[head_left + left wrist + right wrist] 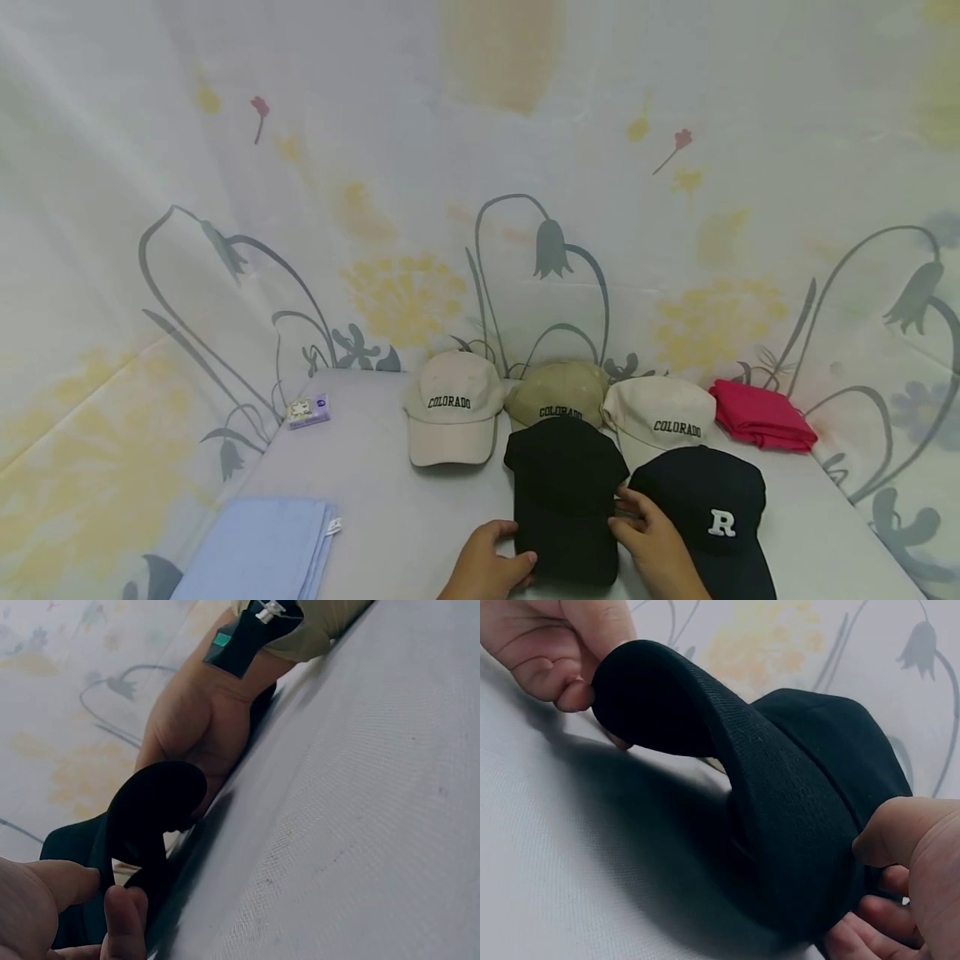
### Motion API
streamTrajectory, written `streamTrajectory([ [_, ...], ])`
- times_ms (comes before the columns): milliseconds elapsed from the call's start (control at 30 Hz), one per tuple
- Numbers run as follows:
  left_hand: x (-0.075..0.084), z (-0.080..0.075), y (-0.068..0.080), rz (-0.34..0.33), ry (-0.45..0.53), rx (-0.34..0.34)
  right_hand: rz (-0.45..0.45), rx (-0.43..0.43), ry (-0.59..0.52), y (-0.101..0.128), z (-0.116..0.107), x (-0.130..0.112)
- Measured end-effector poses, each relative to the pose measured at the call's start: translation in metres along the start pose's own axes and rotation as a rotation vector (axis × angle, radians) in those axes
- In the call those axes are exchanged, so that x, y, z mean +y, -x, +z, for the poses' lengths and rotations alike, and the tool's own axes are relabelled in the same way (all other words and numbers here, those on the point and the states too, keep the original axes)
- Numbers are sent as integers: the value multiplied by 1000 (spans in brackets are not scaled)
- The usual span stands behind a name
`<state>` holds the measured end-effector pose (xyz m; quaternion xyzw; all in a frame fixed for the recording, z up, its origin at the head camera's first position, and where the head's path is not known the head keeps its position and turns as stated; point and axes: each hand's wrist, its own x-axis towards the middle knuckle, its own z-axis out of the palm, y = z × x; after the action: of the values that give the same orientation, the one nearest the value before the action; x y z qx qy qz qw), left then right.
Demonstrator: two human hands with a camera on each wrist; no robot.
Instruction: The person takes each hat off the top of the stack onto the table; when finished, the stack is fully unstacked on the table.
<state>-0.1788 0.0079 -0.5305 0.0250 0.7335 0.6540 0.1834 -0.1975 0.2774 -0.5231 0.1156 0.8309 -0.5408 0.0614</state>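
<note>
Both hands clamp a plain black cotton baseball cap (564,492) at the table's near edge: left hand (491,567) pinching the brim's left side, right hand (651,542) its right. Even grip should keep the curve true. Beside it lies a black "R" cap (708,508); behind, three "COLORADO" caps (453,404).

We see a white table (390,500) backed by a pale floral curtain (480,167). At its twelve o'clock edge stand three caps lettered COLORADO: a cream cap (452,407), an olive cap (557,390) just beside it, and an off-white cap (660,415) toward one o'clock. A folded red cloth (761,414) lies at two o'clock. A black cap with a white R (708,507) sits at four o'clock. At ten o'clock we find a small purple box (308,412), and at seven o'clock a folded light-blue cloth (258,550).
</note>
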Motion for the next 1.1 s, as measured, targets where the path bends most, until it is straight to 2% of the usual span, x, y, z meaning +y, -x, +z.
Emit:
streamTrajectory([
  [200,-2,1,-1,13,32,-10,-5,25,40,3,3,-3],
  [467,-6,1,-2,39,-24,8,4,53,112,5,6,-4],
  [700,-8,-1,-2,63,-148,46,17,42,140,4,7,-3],
  [867,-9,-2,-4,67,-173,49,15,44,135,4,7,-5],
  [1100,-9,-4,-4,47,-152,18,24,48,153,6,8,-5],
])
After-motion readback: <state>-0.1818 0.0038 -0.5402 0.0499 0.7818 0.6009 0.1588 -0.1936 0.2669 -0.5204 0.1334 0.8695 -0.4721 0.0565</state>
